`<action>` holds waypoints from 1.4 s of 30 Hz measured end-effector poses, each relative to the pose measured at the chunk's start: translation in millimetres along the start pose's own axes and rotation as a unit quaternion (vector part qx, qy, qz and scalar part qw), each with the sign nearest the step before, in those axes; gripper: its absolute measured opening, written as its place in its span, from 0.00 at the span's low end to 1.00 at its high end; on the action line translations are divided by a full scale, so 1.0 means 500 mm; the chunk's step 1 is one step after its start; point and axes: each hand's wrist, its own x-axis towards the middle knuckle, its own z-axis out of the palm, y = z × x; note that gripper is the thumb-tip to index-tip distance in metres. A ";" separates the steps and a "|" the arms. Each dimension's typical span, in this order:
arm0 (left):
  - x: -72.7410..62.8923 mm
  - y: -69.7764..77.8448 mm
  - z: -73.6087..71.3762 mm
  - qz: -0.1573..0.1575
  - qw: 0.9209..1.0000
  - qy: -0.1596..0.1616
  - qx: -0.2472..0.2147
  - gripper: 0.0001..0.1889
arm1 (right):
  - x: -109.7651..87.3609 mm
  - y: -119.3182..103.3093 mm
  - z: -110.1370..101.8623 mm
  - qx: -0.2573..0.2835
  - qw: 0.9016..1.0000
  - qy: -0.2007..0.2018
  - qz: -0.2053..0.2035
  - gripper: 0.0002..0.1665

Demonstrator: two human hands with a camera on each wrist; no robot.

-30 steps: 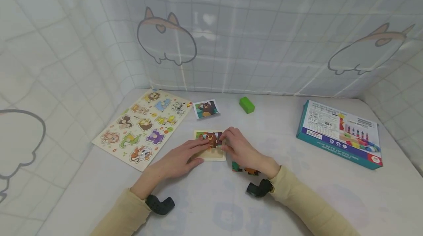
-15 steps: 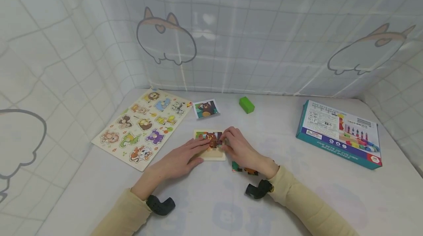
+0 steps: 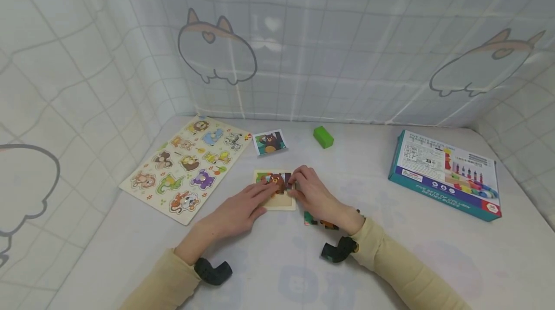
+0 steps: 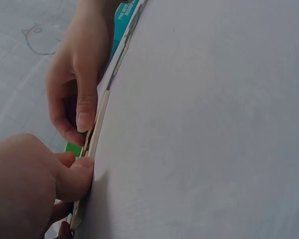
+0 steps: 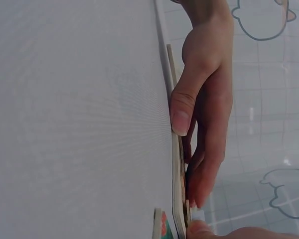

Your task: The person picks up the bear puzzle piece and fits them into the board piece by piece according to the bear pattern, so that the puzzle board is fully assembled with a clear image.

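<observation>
In the head view a small wooden puzzle tray (image 3: 279,203) lies before me, its upper part filled with bear picture pieces (image 3: 276,180) and its lower part bare wood. My left hand (image 3: 237,212) lays its extended fingers over the left side of the pieces; its thumb (image 4: 77,177) is at the tray's near edge. At the upper right corner, my right hand (image 3: 315,196) pinches a dark purple puzzle piece (image 4: 71,108) between thumb and fingers, mostly hidden. Loose puzzle pieces, one green (image 3: 310,219) and one orange (image 3: 329,225), lie partly under the right wrist.
A picture card of the bear (image 3: 270,143) lies behind the tray, with a green block (image 3: 323,137) to its right. On the left is an animal puzzle board (image 3: 178,185); a teal-edged bead box (image 3: 446,175) stands at the right. Tiled-pattern curtains enclose the table.
My left hand has turned slightly and its fingers have slid a little over the bear pieces. The right hand stays almost still at the tray's upper right corner.
</observation>
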 end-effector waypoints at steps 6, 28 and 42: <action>0.001 0.004 0.002 0.011 1.000 -0.003 0.013 0.29 | -0.001 0.003 0.000 0.001 1.000 0.010 -0.014 0.11; 0.006 0.009 0.014 0.050 0.997 0.028 0.051 0.28 | 0.002 0.002 0.000 -0.005 1.000 0.016 0.013 0.06; 0.007 0.011 0.013 0.081 0.995 0.039 0.038 0.30 | 0.003 0.000 -0.002 0.011 0.999 0.009 0.048 0.12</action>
